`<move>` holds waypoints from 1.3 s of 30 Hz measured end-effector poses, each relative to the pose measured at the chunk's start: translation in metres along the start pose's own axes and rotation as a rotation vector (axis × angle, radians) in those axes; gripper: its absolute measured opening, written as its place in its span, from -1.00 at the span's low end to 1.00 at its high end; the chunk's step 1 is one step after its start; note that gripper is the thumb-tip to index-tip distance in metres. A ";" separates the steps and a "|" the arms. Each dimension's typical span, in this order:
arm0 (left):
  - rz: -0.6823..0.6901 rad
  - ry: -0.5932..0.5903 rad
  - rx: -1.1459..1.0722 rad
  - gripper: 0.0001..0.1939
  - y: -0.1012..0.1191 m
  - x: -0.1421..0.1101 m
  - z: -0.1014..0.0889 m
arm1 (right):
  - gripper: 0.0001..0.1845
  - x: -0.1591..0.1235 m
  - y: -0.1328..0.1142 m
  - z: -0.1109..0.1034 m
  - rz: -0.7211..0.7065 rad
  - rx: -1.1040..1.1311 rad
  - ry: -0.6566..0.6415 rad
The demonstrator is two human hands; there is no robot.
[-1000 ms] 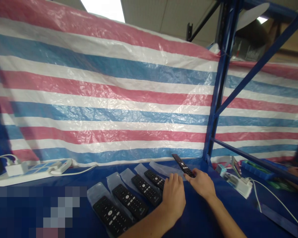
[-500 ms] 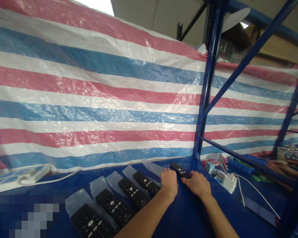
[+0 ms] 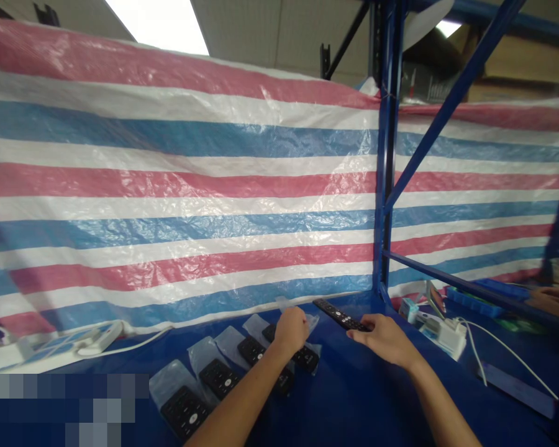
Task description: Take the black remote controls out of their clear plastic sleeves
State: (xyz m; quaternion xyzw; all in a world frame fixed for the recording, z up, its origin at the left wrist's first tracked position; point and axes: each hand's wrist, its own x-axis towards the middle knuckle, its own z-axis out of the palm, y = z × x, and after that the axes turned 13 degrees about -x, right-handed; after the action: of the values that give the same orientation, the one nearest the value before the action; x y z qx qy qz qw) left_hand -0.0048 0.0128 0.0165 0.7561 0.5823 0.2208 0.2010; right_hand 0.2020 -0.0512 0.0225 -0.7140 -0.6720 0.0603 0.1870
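My right hand [image 3: 386, 338] grips the near end of a black remote control [image 3: 336, 313], which points away towards the striped sheet. Beside it, my left hand [image 3: 291, 332] is closed on a clear plastic sleeve [image 3: 312, 323], partly hidden by the fingers. Below and left of that hand, several black remote controls [image 3: 185, 410] lie in a slanting row on the blue tabletop [image 3: 349, 397], each in a clear sleeve. My left forearm covers parts of them.
A red, white and blue striped sheet [image 3: 190, 186] hangs behind the table, beside a blue metal post [image 3: 382, 186]. White power strips [image 3: 90, 338] with cables lie at the left. Chargers [image 3: 442, 335], a flat phone-like slab [image 3: 517, 390] and another person's hand [image 3: 554, 301] are at right.
My left hand has moved left, away from the remote control in my right hand, and the plastic sleeve has shifted with it. The right hand keeps its grip. The camera view has turned slightly.
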 end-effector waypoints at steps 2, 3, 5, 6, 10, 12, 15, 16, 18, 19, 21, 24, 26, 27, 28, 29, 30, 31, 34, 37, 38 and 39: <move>-0.005 0.034 0.011 -0.80 -0.005 0.003 -0.005 | -0.67 -0.006 0.002 -0.009 -0.099 0.105 -0.020; -0.005 0.050 0.020 -0.80 -0.007 0.004 -0.007 | -0.68 -0.009 0.002 -0.013 -0.139 0.153 -0.041; 0.004 0.067 0.023 -0.80 -0.008 0.006 -0.011 | -0.70 -0.015 0.004 -0.021 -0.191 0.211 -0.092; 0.009 0.072 0.024 -0.80 -0.008 0.006 -0.012 | -0.71 -0.017 0.004 -0.023 -0.204 0.220 -0.117; 0.025 0.077 0.038 -0.77 -0.008 0.008 -0.014 | -0.74 -0.022 0.001 -0.028 -0.185 0.207 -0.180; 0.024 0.072 0.059 -0.78 -0.008 0.007 -0.012 | -0.74 -0.023 -0.001 -0.027 -0.178 0.205 -0.191; 0.015 0.059 0.101 -0.81 -0.008 0.004 -0.008 | -0.75 -0.022 -0.003 -0.026 -0.172 0.192 -0.199; 0.014 0.054 0.114 -0.81 -0.007 0.002 -0.007 | -0.76 -0.022 -0.003 -0.026 -0.167 0.185 -0.199; 0.018 0.043 0.141 -0.80 -0.006 -0.001 -0.006 | -0.77 -0.022 -0.002 -0.025 -0.161 0.176 -0.192; 0.020 0.036 0.155 -0.80 -0.005 -0.002 -0.006 | -0.77 -0.022 -0.002 -0.025 -0.164 0.177 -0.186; 0.021 0.024 0.182 -0.79 -0.004 -0.005 -0.006 | -0.77 -0.022 -0.001 -0.025 -0.172 0.184 -0.170; 0.024 0.009 0.218 -0.76 -0.001 -0.008 -0.006 | -0.78 -0.022 -0.001 -0.025 -0.170 0.193 -0.166; 0.031 -0.002 0.234 -0.74 0.001 -0.010 -0.005 | -0.78 -0.022 -0.002 -0.025 -0.169 0.200 -0.177; 0.036 -0.008 0.240 -0.73 0.003 -0.011 -0.005 | -0.78 -0.022 -0.002 -0.025 -0.172 0.205 -0.182; 0.042 -0.015 0.244 -0.72 0.004 -0.012 -0.005 | -0.79 -0.023 -0.002 -0.025 -0.175 0.211 -0.184; 0.048 -0.023 0.246 -0.72 0.005 -0.012 -0.005 | -0.78 -0.023 -0.002 -0.026 -0.178 0.213 -0.184; 0.056 -0.032 0.246 -0.73 0.006 -0.013 -0.005 | -0.78 -0.023 -0.001 -0.026 -0.179 0.210 -0.182; 0.065 -0.041 0.246 -0.73 0.007 -0.013 -0.005 | -0.79 -0.023 -0.001 -0.026 -0.178 0.199 -0.179; 0.091 -0.071 0.238 -0.76 0.008 -0.013 -0.007 | -0.79 -0.023 0.001 -0.026 -0.159 0.134 -0.159; 0.109 -0.088 0.228 -0.75 0.008 -0.014 -0.008 | -0.79 -0.024 0.002 -0.027 -0.138 0.078 -0.150; 0.111 -0.085 0.227 -0.74 0.008 -0.014 -0.007 | -0.79 -0.025 0.002 -0.027 -0.138 0.076 -0.151; 0.111 -0.078 0.226 -0.73 0.008 -0.016 -0.007 | -0.79 -0.025 0.002 -0.028 -0.143 0.083 -0.152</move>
State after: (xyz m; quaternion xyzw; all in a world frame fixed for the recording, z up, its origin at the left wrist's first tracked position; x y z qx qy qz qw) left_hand -0.0060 -0.0039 0.0251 0.8131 0.5525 0.1348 0.1244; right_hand 0.2114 -0.0813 0.0431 -0.6493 -0.7304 0.1286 0.1685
